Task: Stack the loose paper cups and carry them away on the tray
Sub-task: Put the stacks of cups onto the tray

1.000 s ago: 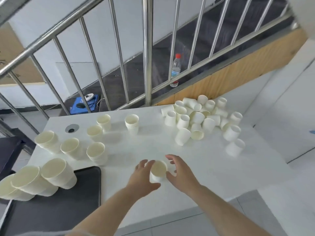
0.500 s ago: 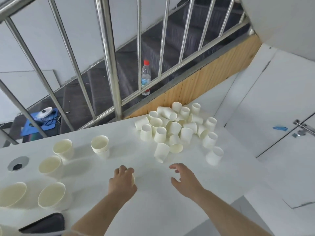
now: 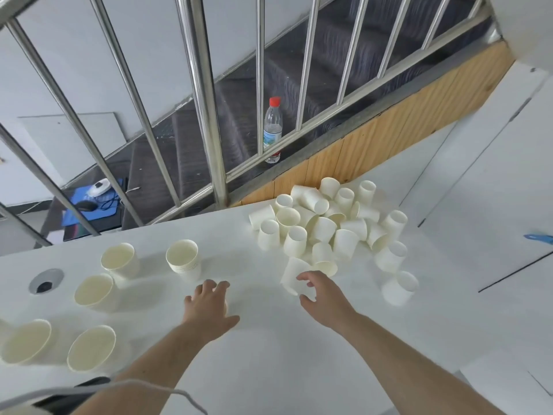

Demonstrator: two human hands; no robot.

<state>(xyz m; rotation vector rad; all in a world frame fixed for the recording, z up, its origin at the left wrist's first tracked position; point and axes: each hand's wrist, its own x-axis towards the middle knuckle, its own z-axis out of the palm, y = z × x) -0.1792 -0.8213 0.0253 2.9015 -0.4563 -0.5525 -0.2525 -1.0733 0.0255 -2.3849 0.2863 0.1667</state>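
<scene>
On the white table [image 3: 269, 369], upright cup stacks [image 3: 182, 262] stand left of the loose cup pile [image 3: 326, 226], near the cable hole [image 3: 45, 283]. The left hand [image 3: 208, 310], left of the pile, is curled over a cup that is almost wholly hidden; whether it grips cannot be told. The right hand [image 3: 324, 298] is spread, fingers loose, touching a tipped cup [image 3: 291, 275] at the pile's near edge. A water bottle [image 3: 272, 130] stands behind the pile.
</scene>
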